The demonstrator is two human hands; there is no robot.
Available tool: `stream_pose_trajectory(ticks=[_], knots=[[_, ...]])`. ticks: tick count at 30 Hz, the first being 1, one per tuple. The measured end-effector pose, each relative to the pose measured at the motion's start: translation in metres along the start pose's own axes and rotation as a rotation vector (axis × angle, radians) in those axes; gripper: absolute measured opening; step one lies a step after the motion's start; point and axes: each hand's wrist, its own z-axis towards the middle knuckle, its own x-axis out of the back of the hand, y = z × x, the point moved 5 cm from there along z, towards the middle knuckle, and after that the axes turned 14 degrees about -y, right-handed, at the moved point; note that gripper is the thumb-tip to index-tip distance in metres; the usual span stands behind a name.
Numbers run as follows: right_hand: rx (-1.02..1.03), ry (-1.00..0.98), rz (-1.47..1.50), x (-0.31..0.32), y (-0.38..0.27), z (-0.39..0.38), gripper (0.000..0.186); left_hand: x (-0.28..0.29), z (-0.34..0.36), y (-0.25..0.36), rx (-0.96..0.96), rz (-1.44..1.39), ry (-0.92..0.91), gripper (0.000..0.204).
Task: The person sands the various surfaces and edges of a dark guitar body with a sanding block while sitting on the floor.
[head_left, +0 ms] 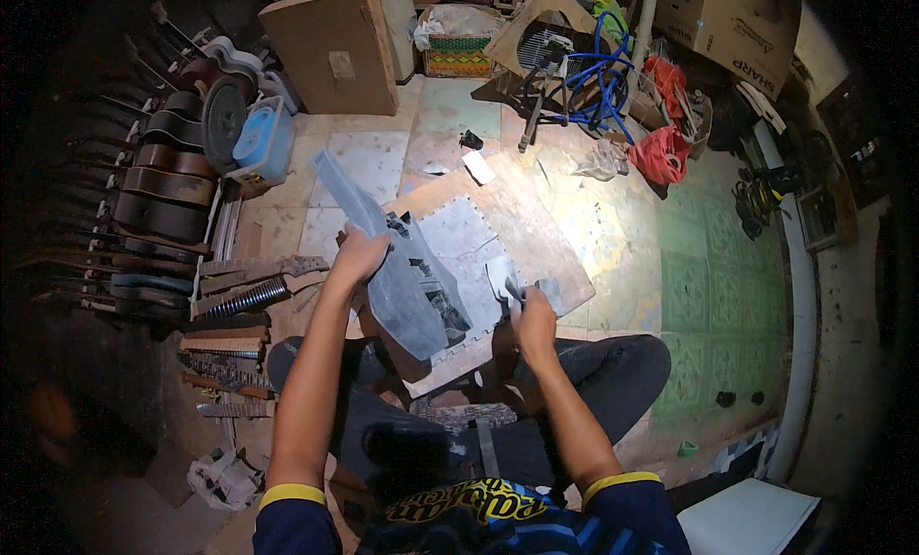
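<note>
A long grey guitar body (397,306) with dark cut-out cavities and a narrow end pointing up and left lies tilted over a grey foam mat (459,229) on a wooden board (550,239). My left hand (362,253) is closed on the guitar body's left side, near the narrow part. My right hand (534,316) is closed on a crumpled white-and-grey piece (498,275), perhaps sandpaper, over the mat's right side, apart from the guitar body. A small white rectangle (478,168) lies at the board's far corner.
Guitar bodies on a rack (158,205), a plastic bin (253,158) and wooden necks (244,287) line the left. Behind stand cardboard (325,47), a patterned basket (459,57) and tangled blue hose (593,71). Red bags (656,153) and a large box (723,33) are at right.
</note>
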Motion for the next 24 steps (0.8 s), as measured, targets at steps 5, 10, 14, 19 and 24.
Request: stream_pose_trajectory(ticks=[5,10,14,19,24], knots=[[-0.027,-0.251,-0.131,-0.046,0.006,0.001,0.023,-0.005,0.013,0.014,-0.154,-0.272,0.046,0.085],[0.088,-0.362,-0.042,-0.078,0.023,0.0,0.019,0.0,0.044,-0.018,0.015,-0.58,-0.121,0.08],[0.059,-0.371,-0.03,-0.082,0.023,0.003,0.02,0.002,0.049,-0.031,0.058,-0.772,-0.103,0.065],[0.176,-0.211,-0.086,-0.073,0.013,-0.002,0.018,-0.001,0.032,-0.017,0.045,-0.767,-0.214,0.047],[0.143,-0.271,-0.107,-0.079,0.021,-0.002,0.017,-0.01,0.012,0.004,-0.006,-0.67,-0.318,0.047]])
